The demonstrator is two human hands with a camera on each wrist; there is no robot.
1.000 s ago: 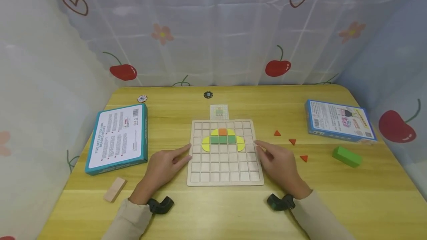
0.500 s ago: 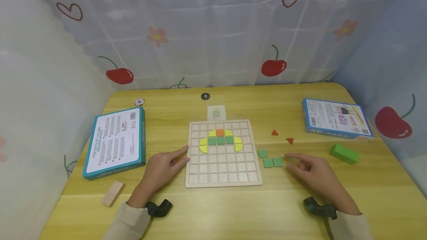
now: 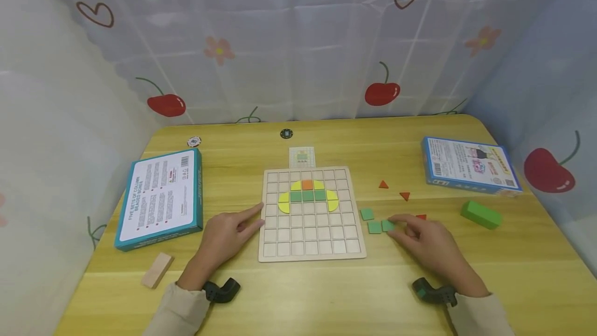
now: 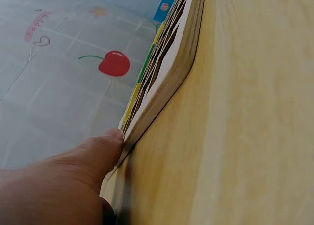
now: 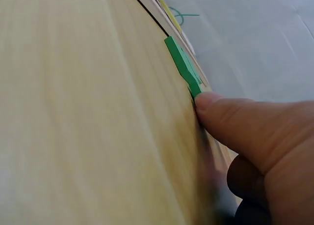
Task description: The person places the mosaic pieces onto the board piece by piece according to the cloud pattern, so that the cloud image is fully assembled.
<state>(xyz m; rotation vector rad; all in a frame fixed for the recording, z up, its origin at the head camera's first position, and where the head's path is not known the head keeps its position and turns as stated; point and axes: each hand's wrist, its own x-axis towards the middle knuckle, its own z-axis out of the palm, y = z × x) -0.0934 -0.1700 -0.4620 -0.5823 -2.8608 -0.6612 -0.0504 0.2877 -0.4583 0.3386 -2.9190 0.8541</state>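
A square wooden grid board (image 3: 312, 253) lies mid-table, with yellow quarter-round tiles (image 3: 332, 201), three green squares (image 3: 308, 196) and one orange square (image 3: 307, 184) in its cells. My left hand (image 3: 227, 235) touches the board's left edge with thumb and forefinger extended; the left wrist view shows the thumb (image 4: 93, 154) against that edge. Right of the board, my right hand (image 3: 431, 242) pinches a loose green square tile (image 3: 386, 226) between thumb and forefinger. Two more green tiles, one nearer (image 3: 374, 227) and one farther (image 3: 367, 214), lie beside it. In the right wrist view the thumb meets the green tile (image 5: 195, 89).
Orange-red triangles (image 3: 383, 184) lie beyond the right hand, one partly hidden. A pattern card (image 3: 302, 157) sits behind the board. Boxes stand left (image 3: 160, 196) and right (image 3: 471, 165). A green block (image 3: 481, 214), a wooden block (image 3: 157, 270) and round chips (image 3: 286, 134) lie around.
My right hand left the board's right edge, moved right, uncovering the green tiles, then came back left onto the nearest one. My left hand stays at the board; the head view shifted slightly.
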